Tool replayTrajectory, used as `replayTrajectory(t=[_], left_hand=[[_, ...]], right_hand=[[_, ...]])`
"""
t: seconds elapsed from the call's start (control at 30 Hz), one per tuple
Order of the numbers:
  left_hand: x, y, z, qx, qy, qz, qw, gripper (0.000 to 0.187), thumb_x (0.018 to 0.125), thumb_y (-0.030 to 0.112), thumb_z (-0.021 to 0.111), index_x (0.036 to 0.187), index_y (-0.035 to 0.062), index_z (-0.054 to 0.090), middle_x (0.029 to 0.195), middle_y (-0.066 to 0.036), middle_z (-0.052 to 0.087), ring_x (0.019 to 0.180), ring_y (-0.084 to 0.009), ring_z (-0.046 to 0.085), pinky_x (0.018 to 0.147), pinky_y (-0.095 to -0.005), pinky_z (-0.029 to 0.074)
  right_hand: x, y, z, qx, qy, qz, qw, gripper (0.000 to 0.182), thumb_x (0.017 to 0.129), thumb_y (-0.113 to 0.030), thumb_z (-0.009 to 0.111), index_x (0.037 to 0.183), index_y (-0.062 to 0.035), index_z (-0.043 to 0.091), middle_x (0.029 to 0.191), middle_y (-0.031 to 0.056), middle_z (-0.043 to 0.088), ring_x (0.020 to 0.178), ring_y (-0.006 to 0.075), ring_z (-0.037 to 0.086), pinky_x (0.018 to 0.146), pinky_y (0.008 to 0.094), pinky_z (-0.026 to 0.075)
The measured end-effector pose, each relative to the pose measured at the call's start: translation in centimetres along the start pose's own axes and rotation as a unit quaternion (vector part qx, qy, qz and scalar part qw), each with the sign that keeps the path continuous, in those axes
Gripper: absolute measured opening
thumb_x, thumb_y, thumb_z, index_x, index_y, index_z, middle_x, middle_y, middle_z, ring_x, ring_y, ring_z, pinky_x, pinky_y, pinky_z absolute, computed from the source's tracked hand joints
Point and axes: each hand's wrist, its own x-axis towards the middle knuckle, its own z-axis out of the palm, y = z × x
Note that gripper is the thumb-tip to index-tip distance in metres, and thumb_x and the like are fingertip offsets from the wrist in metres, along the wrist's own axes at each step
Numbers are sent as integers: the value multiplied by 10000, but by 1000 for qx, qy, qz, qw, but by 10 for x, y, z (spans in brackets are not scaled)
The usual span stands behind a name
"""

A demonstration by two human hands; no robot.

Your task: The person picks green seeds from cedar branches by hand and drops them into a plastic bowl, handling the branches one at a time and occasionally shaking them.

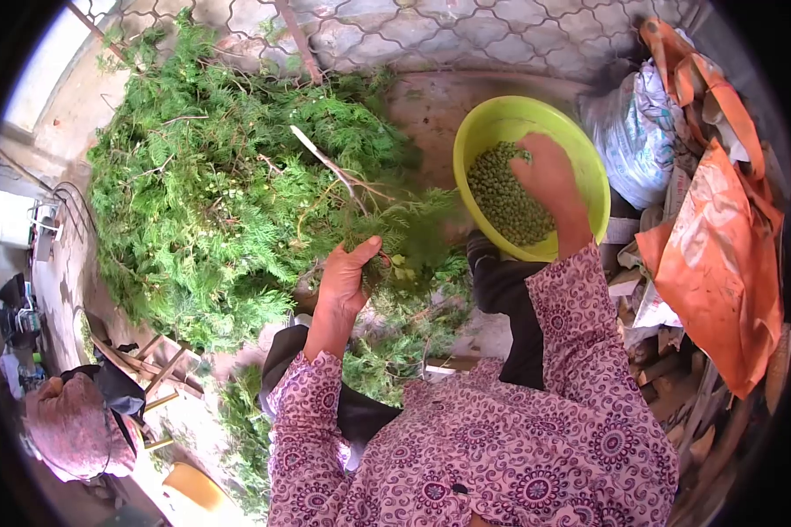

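Observation:
My left hand (346, 279) grips a leafy green branch (387, 230) with a pale bare twig sticking up from it. My right hand (549, 180) reaches into a yellow-green bowl (580, 149) that rests on my knee, its fingers down among the small green berries (501, 198) that cover the bowl's bottom. Whether the fingers hold any berries is hidden. Both arms wear purple patterned sleeves.
A large heap of cut green branches (211, 184) lies on the ground to the left and ahead. Orange cloth (721, 246) and a white plastic bag (637, 132) are piled at right. Another person (70, 430) sits at lower left. A metal fence (413, 31) runs behind.

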Motion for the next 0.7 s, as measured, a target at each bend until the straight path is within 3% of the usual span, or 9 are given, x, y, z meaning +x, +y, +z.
replayTrajectory(t=[0.1, 0.17, 0.23, 0.4, 0.47, 0.5, 0.57, 0.63, 0.7], left_hand=[[3, -2, -4, 17, -11, 1, 1000, 218, 767, 22, 621, 959, 7, 518, 792, -58, 586, 627, -149, 576, 548, -266, 493], [3, -3, -4, 13, -9, 1, 1000, 224, 765, 23, 624, 962, 7, 518, 804, -60, 587, 633, -149, 575, 555, -265, 493], [3, -2, -3, 9, -8, 1, 1000, 230, 763, 24, 626, 966, 7, 518, 816, -61, 588, 638, -148, 574, 562, -264, 492], [-3, 2, 2, -49, 8, 8, 999, 242, 759, 20, 629, 974, 14, 519, 847, -65, 592, 681, -161, 578, 607, -278, 491], [1, -3, -7, -39, -12, 8, 999, 241, 766, 37, 628, 982, 21, 523, 862, -62, 594, 708, -165, 578, 610, -306, 489], [0, -2, -8, -28, -35, 8, 999, 240, 773, 55, 626, 990, 29, 527, 877, -60, 596, 736, -170, 578, 614, -334, 487], [-9, 1, -7, 9, -26, -24, 999, 270, 757, 89, 653, 989, 40, 523, 868, -52, 597, 739, -166, 573, 600, -332, 478], [-13, -3, -5, 65, 8, -50, 997, 310, 734, 174, 694, 967, 63, 521, 860, -36, 599, 739, -160, 565, 579, -345, 456], [-14, 1, -9, 78, -5, -54, 995, 311, 747, 158, 679, 995, 58, 519, 878, -42, 595, 765, -163, 562, 593, -356, 457]], right_hand=[[-4, -51, -17, 300, -259, 8, 918, 203, 718, -186, 600, 822, -13, 616, 710, 111, 600, 664, 205, 579, 623, 299, 450], [-13, -85, -11, 347, -340, -64, 872, 228, 739, -234, 616, 798, -14, 608, 683, 94, 585, 614, 154, 555, 588, 280, 443], [-24, -106, 0, 369, -401, -61, 836, 260, 748, -272, 620, 751, -14, 589, 638, 87, 563, 568, 143, 529, 544, 282, 426], [-37, -120, 33, 332, -409, -115, 842, 327, 738, -325, 622, 699, -8, 552, 563, 88, 513, 505, 146, 485, 480, 293, 377], [-38, -126, 37, 345, -426, -122, 828, 370, 707, -366, 599, 649, -3, 550, 579, 144, 529, 515, 251, 520, 482, 360, 381], [-39, -127, 40, 345, -427, -124, 827, 370, 707, -366, 599, 649, -3, 550, 579, 144, 529, 515, 251, 520, 482, 360, 381], [-42, -126, 43, 344, -400, -140, 838, 340, 731, -321, 617, 682, 6, 535, 539, 93, 458, 487, 136, 442, 461, 303, 340], [-42, -129, 38, 336, -400, -145, 840, 320, 746, -301, 607, 686, 6, 539, 539, 81, 466, 487, 128, 442, 464, 295, 346], [-42, -130, 36, 329, -399, -149, 843, 300, 760, -281, 597, 689, 5, 544, 539, 70, 474, 487, 121, 443, 466, 287, 351]])
